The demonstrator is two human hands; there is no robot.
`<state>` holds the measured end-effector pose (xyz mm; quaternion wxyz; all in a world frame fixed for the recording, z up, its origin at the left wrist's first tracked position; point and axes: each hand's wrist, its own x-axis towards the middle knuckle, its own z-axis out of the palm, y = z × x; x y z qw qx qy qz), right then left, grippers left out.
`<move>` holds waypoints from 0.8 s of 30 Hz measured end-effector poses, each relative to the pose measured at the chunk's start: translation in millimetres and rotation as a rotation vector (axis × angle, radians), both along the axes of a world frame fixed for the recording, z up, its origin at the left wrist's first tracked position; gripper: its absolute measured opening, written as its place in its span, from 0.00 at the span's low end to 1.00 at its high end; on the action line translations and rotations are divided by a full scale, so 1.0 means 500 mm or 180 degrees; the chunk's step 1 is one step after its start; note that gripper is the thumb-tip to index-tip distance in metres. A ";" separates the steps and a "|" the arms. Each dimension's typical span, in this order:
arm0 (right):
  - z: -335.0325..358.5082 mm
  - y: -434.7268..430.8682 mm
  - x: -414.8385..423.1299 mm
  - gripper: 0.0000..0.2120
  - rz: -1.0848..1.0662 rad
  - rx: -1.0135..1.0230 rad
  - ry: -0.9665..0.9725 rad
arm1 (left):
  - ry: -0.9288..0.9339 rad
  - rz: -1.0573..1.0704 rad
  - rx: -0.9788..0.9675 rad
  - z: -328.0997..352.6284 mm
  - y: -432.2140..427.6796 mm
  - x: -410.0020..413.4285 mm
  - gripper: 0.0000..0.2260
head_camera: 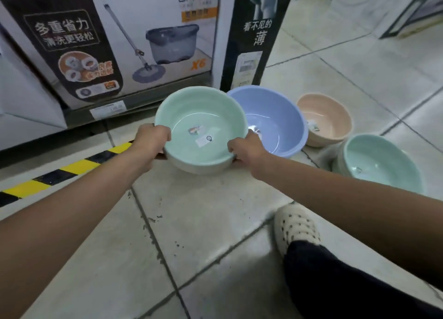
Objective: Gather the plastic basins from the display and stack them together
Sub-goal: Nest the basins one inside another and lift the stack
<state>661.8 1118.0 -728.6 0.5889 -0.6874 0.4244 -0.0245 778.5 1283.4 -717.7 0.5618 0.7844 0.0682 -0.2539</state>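
Mint-green plastic fills both hands — the left hand (153,136) and the right hand (244,146) each clamp opposite sides of the rim of a green basin (203,117), fingers curled over its edge, holding it tilted above the tiled floor (191,222). Just behind it to the right, a blue basin (275,112) sits on the floor, its rim overlapped by the held one. Farther right sit a peach basin (328,115) and a second green basin (383,165) — near each other. A boxed mop set (143,43) stands behind.
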 end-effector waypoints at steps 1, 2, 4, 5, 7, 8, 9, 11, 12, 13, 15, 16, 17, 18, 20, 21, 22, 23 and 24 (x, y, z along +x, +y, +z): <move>0.017 -0.008 -0.016 0.17 -0.0040 -0.0015 -0.0021 | -0.0030 -0.0066 -0.0036 0.017 -0.006 -0.014 0.12; 0.037 -0.015 -0.029 0.16 -0.0092 0.0001 -0.0047 | -0.0047 -0.0122 -0.0071 0.031 -0.012 -0.025 0.11; 0.066 -0.031 -0.049 0.16 -0.0155 0.0049 -0.0116 | -0.0089 -0.0182 -0.0147 0.051 -0.024 -0.043 0.08; 0.074 -0.040 -0.059 0.16 -0.0158 0.0051 -0.0152 | -0.0117 -0.0170 -0.0188 0.058 -0.031 -0.050 0.06; 0.083 -0.055 -0.078 0.18 -0.0177 0.0069 -0.0237 | -0.0170 -0.0140 -0.0265 0.063 -0.051 -0.065 0.07; 0.086 -0.066 -0.090 0.18 -0.0222 0.0085 -0.0265 | -0.0173 -0.0147 -0.0287 0.064 -0.065 -0.074 0.08; 0.089 -0.080 -0.104 0.18 -0.0278 0.0092 -0.0291 | -0.0177 -0.0190 -0.0289 0.065 -0.080 -0.084 0.10; 0.088 -0.118 -0.136 0.18 -0.0345 0.0081 -0.0320 | -0.0201 -0.0345 -0.0272 0.064 -0.117 -0.106 0.11; 0.088 -0.139 -0.152 0.18 -0.0360 0.0065 -0.0315 | -0.0211 -0.0415 -0.0276 0.065 -0.138 -0.118 0.11; 0.088 -0.162 -0.169 0.18 -0.0397 0.0044 -0.0302 | -0.0223 -0.0483 -0.0286 0.066 -0.161 -0.130 0.09; 0.090 -0.213 -0.202 0.18 -0.0529 -0.0003 -0.0329 | -0.0255 -0.0610 -0.0302 0.064 -0.218 -0.154 0.08; 0.091 -0.243 -0.220 0.17 -0.0603 -0.0034 -0.0361 | -0.0275 -0.0652 -0.0312 0.064 -0.253 -0.169 0.09; 0.093 -0.275 -0.242 0.17 -0.0680 -0.0070 -0.0373 | -0.0296 -0.0701 -0.0287 0.063 -0.289 -0.186 0.12; 0.095 -0.307 -0.265 0.16 -0.0770 -0.0122 -0.0362 | -0.0323 -0.0786 -0.0212 0.063 -0.327 -0.203 0.14; 0.103 -0.380 -0.313 0.11 -0.0987 -0.0277 -0.0281 | -0.0390 -0.1020 -0.0082 0.065 -0.407 -0.239 0.15; 0.105 -0.418 -0.338 0.09 -0.1086 -0.0337 -0.0241 | -0.0395 -0.1150 -0.0063 0.067 -0.449 -0.258 0.15; 0.104 -0.458 -0.363 0.08 -0.1167 -0.0374 -0.0205 | -0.0381 -0.1269 -0.0053 0.065 -0.494 -0.277 0.15; 0.102 -0.496 -0.389 0.07 -0.1231 -0.0411 -0.0166 | -0.0356 -0.1362 -0.0049 0.066 -0.538 -0.298 0.14; 0.099 -0.532 -0.416 0.07 -0.1281 -0.0453 -0.0131 | -0.0350 -0.1424 -0.0060 0.064 -0.582 -0.319 0.13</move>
